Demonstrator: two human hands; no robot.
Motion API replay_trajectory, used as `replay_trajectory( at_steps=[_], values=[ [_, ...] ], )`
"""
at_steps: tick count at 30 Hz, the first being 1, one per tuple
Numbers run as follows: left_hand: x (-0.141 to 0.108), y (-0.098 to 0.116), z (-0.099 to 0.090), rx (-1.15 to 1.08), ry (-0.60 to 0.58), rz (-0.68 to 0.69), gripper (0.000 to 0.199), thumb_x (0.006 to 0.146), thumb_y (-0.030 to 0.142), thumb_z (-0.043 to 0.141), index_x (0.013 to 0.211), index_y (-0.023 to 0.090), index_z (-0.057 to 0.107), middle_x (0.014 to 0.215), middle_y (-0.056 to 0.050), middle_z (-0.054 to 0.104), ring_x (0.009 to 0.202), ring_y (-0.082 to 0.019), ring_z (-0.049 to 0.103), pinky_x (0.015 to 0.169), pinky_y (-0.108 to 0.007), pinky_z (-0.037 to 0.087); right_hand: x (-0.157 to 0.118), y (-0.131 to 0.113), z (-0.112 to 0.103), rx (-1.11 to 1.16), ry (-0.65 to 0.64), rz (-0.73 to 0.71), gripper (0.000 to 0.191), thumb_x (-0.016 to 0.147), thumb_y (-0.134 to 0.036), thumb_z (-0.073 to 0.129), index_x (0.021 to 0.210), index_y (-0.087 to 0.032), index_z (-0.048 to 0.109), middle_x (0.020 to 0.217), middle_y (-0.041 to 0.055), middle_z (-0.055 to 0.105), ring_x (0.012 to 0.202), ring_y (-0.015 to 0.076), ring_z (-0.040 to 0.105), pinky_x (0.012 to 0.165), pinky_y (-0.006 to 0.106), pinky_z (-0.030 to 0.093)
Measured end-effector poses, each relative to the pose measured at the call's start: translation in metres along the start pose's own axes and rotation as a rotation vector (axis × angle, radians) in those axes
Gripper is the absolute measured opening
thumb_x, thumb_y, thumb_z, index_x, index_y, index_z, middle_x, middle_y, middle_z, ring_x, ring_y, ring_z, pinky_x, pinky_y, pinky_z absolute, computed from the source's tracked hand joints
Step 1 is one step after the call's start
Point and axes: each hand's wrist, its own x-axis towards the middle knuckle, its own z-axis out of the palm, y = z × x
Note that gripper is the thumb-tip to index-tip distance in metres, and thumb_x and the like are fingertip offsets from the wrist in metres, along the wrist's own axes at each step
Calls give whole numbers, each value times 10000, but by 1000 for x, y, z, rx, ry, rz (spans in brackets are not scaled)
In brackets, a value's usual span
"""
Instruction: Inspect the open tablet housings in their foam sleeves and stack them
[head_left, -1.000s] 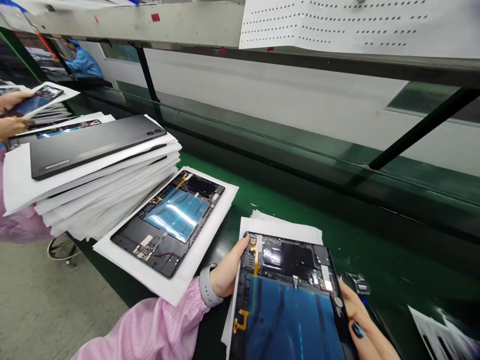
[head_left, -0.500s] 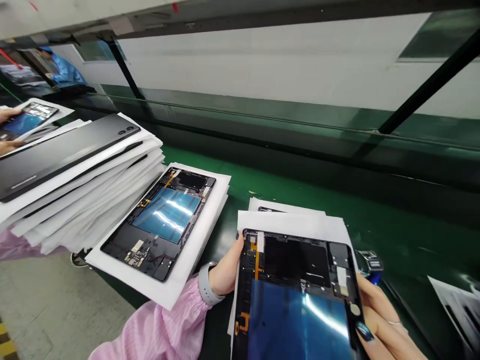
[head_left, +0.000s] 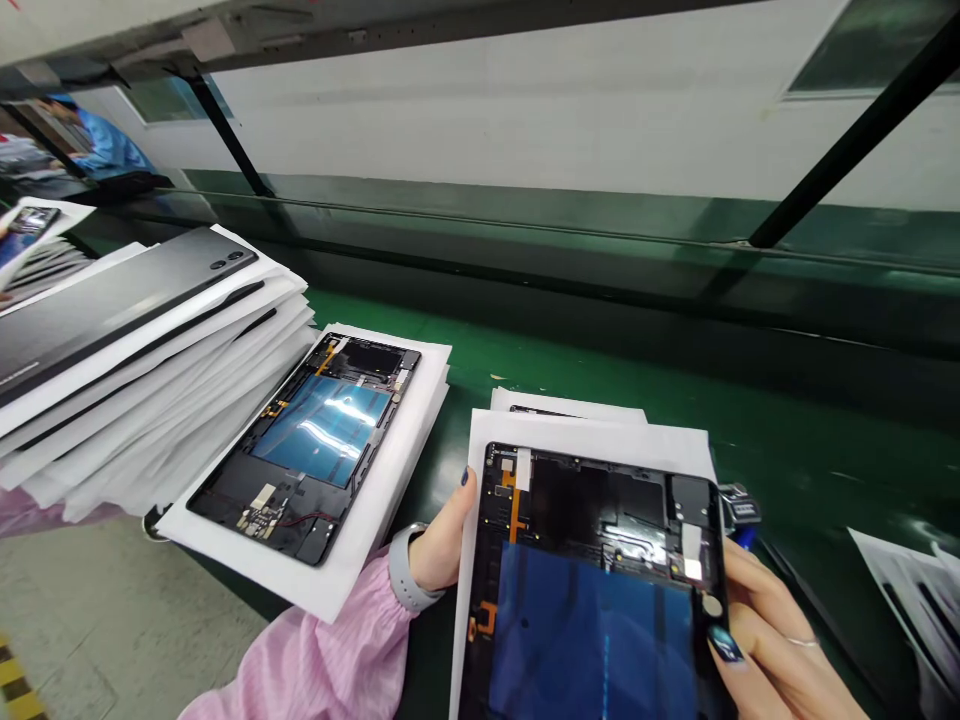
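Both hands grip an opened tablet [head_left: 592, 520], held up at about 5 o'clock in the view with its inner side showing: a blue film panel, dark shielding, and orange flex strips. The frame cuts off its lower edge. The left hand [head_left: 442, 545] sits at the tablet's left edge, with the thumb up along the side and the other fingers hidden behind it. The right hand [head_left: 784, 640] curls around the right edge, its dark-painted nails and a thin ring showing, and the frame cuts off the wrist. A white sheet [head_left: 592, 432] lies behind the tablet and shows above it, and the left hand seems to pinch it too, though that is hard to confirm. Past the sheet's top edge, another sheet [head_left: 566, 404] peeks out with something dark on it, mostly covered.

A grey watch band [head_left: 401, 570] wraps the left wrist, just above a pink sleeve [head_left: 300, 670].

At about 8 o'clock, a second opened tablet [head_left: 304, 450] lies on its own white sheet [head_left: 390, 470] on the green table [head_left: 817, 460]. Beyond it, at 9 to 10 o'clock, a dark grey tablet back [head_left: 112, 320] tops a tall pile of white sheets [head_left: 180, 420]. At the right edge, a small metal-and-blue object [head_left: 740, 512] is too partly hidden to name.
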Motion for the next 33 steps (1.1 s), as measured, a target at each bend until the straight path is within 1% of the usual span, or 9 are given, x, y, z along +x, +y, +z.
replay_trajectory(
  at_steps=[4,9,12,14,17,22,26,29,33],
  values=[
    [-4,-3,-2,73,24,51,454,772,568,709,1016,192,781,1197,-63,734,1388,-323,427,1235,-428,171,2,0,-3,-42,-36,-50,310,919,-275,568,623,-221,491,1211,73,623,1163,361,552,936,456,448],
    [-3,-5,-1,76,120,43,414,795,527,696,1017,189,784,1136,-71,757,1346,-331,483,1213,-431,260,8,-2,-1,-33,-74,16,299,939,-311,554,651,-233,543,1261,69,573,1212,340,518,983,475,441],
    [0,-3,1,62,210,99,363,782,500,709,963,197,793,1089,-61,772,1338,-332,494,1202,-430,292,15,0,1,46,-77,92,111,905,-365,626,970,-287,670,1354,84,513,1273,330,477,947,435,482],
    [1,-2,0,77,263,142,308,786,466,711,920,202,797,1070,-50,778,1353,-321,478,1207,-420,284,19,2,0,172,-120,195,351,892,-405,651,1232,-336,598,1445,85,461,1268,312,499,918,403,511],
    [2,-2,-5,107,338,164,317,762,469,734,913,197,798,1116,-45,765,1382,-326,436,1222,-423,240,22,3,-4,373,-198,376,558,858,-448,694,1372,-383,486,1506,75,441,1228,295,557,928,397,521],
    [2,-1,-8,117,345,158,378,731,483,762,965,188,790,1148,-50,754,1384,-322,435,1219,-399,241,24,1,-10,572,-350,673,610,745,-477,793,1300,-330,585,1190,87,705,980,311,696,775,405,581],
    [3,2,-3,63,231,72,350,795,466,698,948,164,787,1116,-77,763,1306,-338,527,1181,-437,321,25,-5,-12,556,-430,710,448,716,-496,812,1070,-243,710,895,75,765,781,285,714,667,357,566],
    [5,4,-1,31,237,40,393,809,470,681,1039,162,764,1102,-77,767,1270,-342,561,1156,-451,357,24,-14,-11,525,-399,678,537,728,-482,807,1188,-269,631,968,65,750,795,273,708,736,381,566],
    [7,8,0,-15,278,76,474,823,457,672,1185,152,700,1156,-89,748,1272,-344,558,1145,-458,367,22,-21,-8,523,-310,589,771,767,-457,777,1406,-383,352,1122,50,682,838,254,694,779,408,568]
  ],
)
